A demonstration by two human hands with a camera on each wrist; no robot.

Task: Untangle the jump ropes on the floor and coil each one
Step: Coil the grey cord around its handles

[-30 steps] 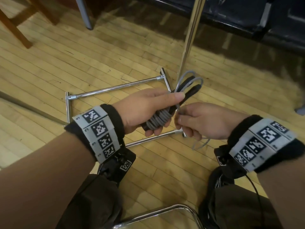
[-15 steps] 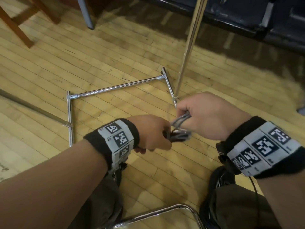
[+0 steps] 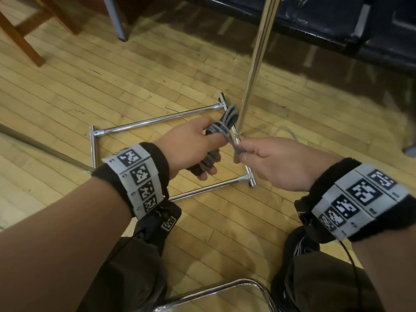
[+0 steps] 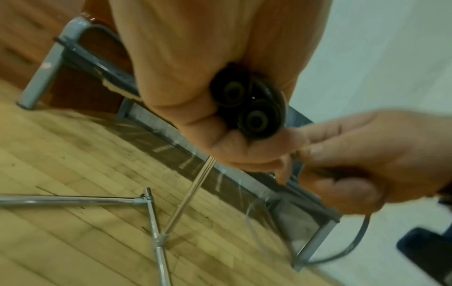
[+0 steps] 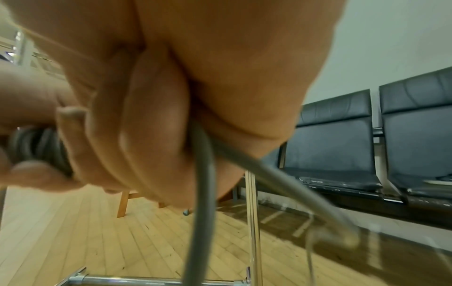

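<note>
A grey jump rope (image 3: 225, 122) with two black handles (image 4: 249, 108) is bundled and wound round itself. My left hand (image 3: 191, 149) grips the bundle by the handles, above the floor. My right hand (image 3: 267, 161) pinches the loose grey rope end (image 3: 235, 148) just right of the bundle, and a length of rope (image 5: 198, 203) runs out under its palm. In the right wrist view the wound coils (image 5: 36, 147) show between the fingers of both hands.
A chrome stand with a rectangular base (image 3: 157, 119) and an upright pole (image 3: 254, 64) lies on the wooden floor below my hands. Black bench seats (image 5: 367, 145) line the wall ahead. A wooden leg (image 3: 20, 41) stands far left, a chrome chair tube (image 3: 213, 291) near my knees.
Both hands have separated and lifted slightly; the right hand has drawn the rope end out to the right of the bundle, and the left hand has turned the bundle upright again.
</note>
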